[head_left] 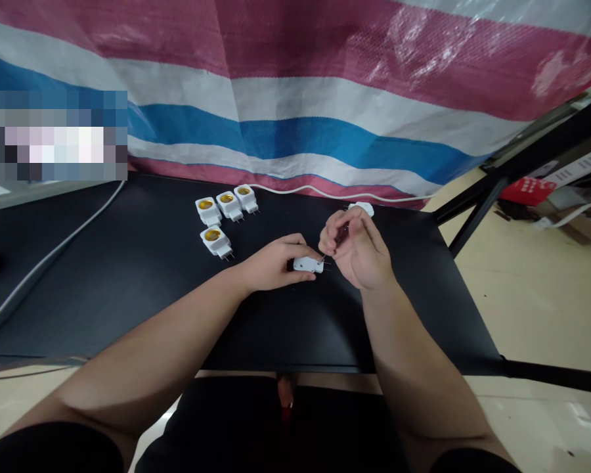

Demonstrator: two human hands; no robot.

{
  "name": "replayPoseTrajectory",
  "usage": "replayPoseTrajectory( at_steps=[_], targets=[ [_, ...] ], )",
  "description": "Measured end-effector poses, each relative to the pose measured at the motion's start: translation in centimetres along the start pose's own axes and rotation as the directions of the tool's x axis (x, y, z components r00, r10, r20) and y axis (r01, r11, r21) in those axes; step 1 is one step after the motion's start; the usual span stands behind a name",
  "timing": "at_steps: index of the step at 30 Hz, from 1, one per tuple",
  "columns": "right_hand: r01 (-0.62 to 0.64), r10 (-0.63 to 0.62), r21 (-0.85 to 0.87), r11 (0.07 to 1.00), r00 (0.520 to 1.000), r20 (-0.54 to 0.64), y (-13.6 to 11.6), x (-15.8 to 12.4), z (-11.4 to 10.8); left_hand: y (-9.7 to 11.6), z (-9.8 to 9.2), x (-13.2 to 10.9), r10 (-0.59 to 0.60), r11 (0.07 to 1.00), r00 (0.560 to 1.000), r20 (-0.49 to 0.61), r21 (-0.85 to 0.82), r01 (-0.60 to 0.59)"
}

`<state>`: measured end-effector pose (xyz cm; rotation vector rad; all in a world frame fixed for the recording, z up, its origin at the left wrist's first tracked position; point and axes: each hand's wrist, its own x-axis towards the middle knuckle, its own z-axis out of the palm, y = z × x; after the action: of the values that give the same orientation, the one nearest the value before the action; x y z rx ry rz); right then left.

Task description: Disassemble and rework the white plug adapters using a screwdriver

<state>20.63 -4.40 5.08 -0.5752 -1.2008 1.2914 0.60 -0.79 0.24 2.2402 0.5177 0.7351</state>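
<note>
- Black, smooth-topped table (pixel 295 332) spreads out from just beyond the person's lap and bears all the pieces of the work.
- On it, between the two forearms, the left hand (pixel 278 263) is curled around a small white plastic plug adapter (pixel 305 264), thumb along the near side and fingers along the far side, gripping it against the tabletop.
- That adapter lies flat, with a few small dark holes in its upper face and its thin metal prongs pointing right. It looks to be the one piece under work, and I judge it unfinished, since a tool is at it; whether screws sit in the holes is too small to tell.
- Just to the right, the right hand (pixel 360 253) has thumb and fingers drawn together on a thin, rod-like tool (pixel 324 257), mostly hidden by the fingers. Its tip is at the adapter's prong end; I cannot tell whether it presses into a hole.
- Farther off to the left, four white plastic lamp sockets with round gold-coloured openings (pixel 217 242) lie grouped, openings upward. They may be done or waiting; nothing visible settles which.
- Beyond the right hand, partly covered by it, lies another white plastic piece with prongs (pixel 364 209), not in either hand; its stage cannot be read.
- Behind these, a slim white cable (pixel 320 188) runs before a red, white and blue striped plastic sheet (pixel 300 138).
</note>
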Motion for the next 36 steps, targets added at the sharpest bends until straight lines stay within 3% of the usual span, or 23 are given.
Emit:
replayPoseTrajectory(
  at_steps=[4, 9, 20, 24, 30, 36],
  targets=[
    [0.016, -0.016, -0.005, 1.0, 0.998, -0.054, 0.1, 0.0, 0.1, 0.1, -0.1, 0.0, -0.006, 1.0, 1.0, 0.004, -0.014, 0.006],
    [0.04, -0.04, -0.01, 0.999, 0.999, -0.015, 0.4, -0.1, 0.1, -0.1, 0.0, 0.0, -0.01, 1.0, 1.0, -0.002, -0.013, 0.01],
    [0.13, -0.176, -0.281, 0.951, 0.974, -0.145, 0.9, -0.3, -1.0, 0.1, -0.2, 0.0, -0.014, 0.999, 1.0, 0.006, -0.03, 0.014],
    [0.078, -0.11, -0.2, 0.977, 0.982, -0.155, 0.6, -0.5, -1.0, 0.0, -0.2, 0.0, -0.023, 0.999, 1.0, 0.007, -0.035, 0.023],
    [0.059, -0.066, -0.159, 0.985, 0.997, -0.037, -0.1, -0.3, -1.0, 0.0, -0.1, 0.1, -0.023, 0.999, 1.0, 0.002, -0.031, 0.023],
    [0.009, -0.023, -0.148, 0.989, 0.996, -0.09, -0.1, -0.2, -1.0, -0.1, -0.1, 0.1, -0.04, 0.998, 0.999, 0.004, -0.038, 0.04]
  ],
)
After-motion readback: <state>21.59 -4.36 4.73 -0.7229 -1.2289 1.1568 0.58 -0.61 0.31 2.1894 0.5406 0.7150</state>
